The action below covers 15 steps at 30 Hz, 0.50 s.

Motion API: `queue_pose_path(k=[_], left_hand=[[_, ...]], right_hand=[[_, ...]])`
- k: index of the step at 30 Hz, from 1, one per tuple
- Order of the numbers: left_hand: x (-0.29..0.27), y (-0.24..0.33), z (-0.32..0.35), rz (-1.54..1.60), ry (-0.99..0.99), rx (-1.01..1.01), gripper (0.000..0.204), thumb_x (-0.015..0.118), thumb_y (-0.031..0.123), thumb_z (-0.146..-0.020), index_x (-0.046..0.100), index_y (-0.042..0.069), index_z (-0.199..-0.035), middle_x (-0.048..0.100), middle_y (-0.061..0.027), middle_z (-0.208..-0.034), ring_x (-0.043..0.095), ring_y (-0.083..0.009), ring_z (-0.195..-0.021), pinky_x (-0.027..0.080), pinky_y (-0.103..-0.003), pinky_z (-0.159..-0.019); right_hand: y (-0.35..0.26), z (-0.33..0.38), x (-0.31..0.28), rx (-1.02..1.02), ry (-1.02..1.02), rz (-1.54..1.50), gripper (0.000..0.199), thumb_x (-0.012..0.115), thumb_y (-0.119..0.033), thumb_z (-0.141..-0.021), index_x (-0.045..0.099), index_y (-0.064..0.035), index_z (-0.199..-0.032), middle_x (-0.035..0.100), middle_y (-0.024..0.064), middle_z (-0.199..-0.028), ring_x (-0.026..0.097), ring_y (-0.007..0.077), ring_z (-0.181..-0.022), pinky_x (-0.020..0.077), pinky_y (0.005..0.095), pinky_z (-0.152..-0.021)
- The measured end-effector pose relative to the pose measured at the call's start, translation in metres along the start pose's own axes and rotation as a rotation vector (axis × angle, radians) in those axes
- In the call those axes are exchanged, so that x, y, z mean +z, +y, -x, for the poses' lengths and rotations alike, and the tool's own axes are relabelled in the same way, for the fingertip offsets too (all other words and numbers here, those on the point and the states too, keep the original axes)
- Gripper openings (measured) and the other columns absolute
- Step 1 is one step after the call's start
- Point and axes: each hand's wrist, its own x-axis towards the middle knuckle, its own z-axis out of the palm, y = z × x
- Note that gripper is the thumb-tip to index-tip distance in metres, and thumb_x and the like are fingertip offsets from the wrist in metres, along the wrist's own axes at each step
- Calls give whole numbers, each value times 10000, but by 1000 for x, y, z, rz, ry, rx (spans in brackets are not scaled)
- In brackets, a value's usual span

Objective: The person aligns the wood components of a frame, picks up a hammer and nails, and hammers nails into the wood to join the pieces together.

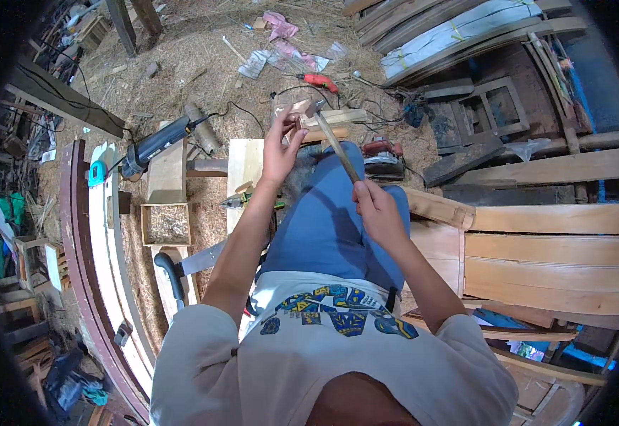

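the right hand (375,207) grips the near end of a long narrow bar (337,148) above the blue trousers (316,220); its long axis slants forward and leftward, toward the small wooden block (299,108) held in the left hand's (281,145) fingers. the bar looks stiff, fairly light, best held there; the block seems hard, light, best pinched by its sides.

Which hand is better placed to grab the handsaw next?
Probably the left hand: the handsaw lies on that side, though the hand holds a wooden block. The right hand, farther away, grips a long-handled tool.
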Motion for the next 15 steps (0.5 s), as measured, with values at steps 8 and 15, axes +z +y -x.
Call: queue_pose_path(k=[8, 15], left_hand=[[-3, -5, -2, -167, -6, 39, 356, 753, 82, -917, 647, -32, -1237, 685, -178, -1182, 692, -292, -1070, 539, -358, -960], [-5, -3, -2, -158, -6, 56, 368, 778, 98, -902, 656, -25, -1226, 697, -178, -1150, 706, -296, -1055, 556, -358, -937]], right_hand=[[-8, 0, -2, -2, -40, 81, 426, 461, -359, -1100, 594, 4, -921, 600, 188, -723, 625, 332, -684, 483, 420, -660], [-13, -2, -1, -54, -31, 65, 398, 467, -334, -1100, 589, 9, -939, 635, 212, -771, 648, 394, -741, 490, 433, -680]])
